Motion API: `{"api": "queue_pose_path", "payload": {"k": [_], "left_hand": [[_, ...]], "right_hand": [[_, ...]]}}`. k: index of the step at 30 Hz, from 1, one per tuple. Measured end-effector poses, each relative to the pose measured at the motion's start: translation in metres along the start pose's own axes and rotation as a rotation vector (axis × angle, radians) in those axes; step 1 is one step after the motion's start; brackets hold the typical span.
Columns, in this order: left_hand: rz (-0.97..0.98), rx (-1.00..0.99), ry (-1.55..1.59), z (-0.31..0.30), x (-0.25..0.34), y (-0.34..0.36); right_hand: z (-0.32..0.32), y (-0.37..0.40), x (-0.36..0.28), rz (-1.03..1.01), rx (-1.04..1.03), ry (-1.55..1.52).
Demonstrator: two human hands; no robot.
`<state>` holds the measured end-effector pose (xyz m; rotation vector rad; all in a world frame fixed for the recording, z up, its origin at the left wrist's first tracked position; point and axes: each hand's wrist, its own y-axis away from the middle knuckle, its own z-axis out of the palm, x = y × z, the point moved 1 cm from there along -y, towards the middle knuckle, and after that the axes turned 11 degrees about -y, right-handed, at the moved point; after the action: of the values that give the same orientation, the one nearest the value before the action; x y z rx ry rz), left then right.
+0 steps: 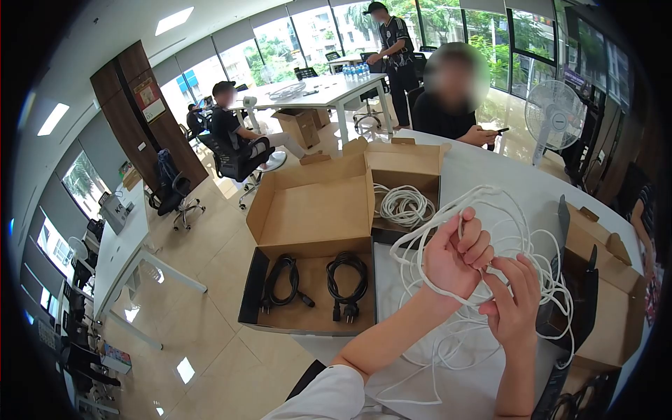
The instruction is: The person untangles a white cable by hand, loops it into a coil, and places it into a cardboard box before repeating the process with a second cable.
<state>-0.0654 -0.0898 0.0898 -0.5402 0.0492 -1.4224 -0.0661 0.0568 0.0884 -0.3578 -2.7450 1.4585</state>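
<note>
My left hand [458, 257] is raised above the table with its fingers curled around a white cable [498, 192]. Loops of that cable hang around the hand and wrist and spread in a loose tangle over the white table [483, 161]. Close beside it, my right hand [514, 297] pinches a strand of the same cable between thumb and fingers. Left of my hands stands an open cardboard box [318, 203] holding two coiled black power cords [348, 283]. Behind it, a second open box [406, 162] contains a coiled white cable [406, 206].
Another open cardboard box [616, 280] stands on the right, with black cables [577, 402] near the bottom right corner. Across the table a person [451, 115] holds a phone, near a white fan [553, 115]. Other people and office chairs [234, 157] are farther back.
</note>
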Motion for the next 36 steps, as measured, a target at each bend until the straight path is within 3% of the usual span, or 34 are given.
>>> {"api": "queue_pose_path", "payload": {"k": [11,21,24,36], "left_hand": [[-0.141,0.031,-0.014,0.026,-0.027,0.013],[-0.143,0.076,-0.300,0.022,-0.035,0.013],[-0.125,0.089,-0.429,0.024,-0.034,0.013],[-0.107,0.076,-0.361,0.027,-0.035,0.011]], "right_hand": [[0.001,0.020,0.016,0.115,0.269,-0.103],[-0.008,0.009,0.011,0.123,0.278,-0.183],[-0.010,0.006,0.012,0.017,0.276,-0.160],[-0.015,0.009,0.013,0.014,0.242,-0.130]]}}
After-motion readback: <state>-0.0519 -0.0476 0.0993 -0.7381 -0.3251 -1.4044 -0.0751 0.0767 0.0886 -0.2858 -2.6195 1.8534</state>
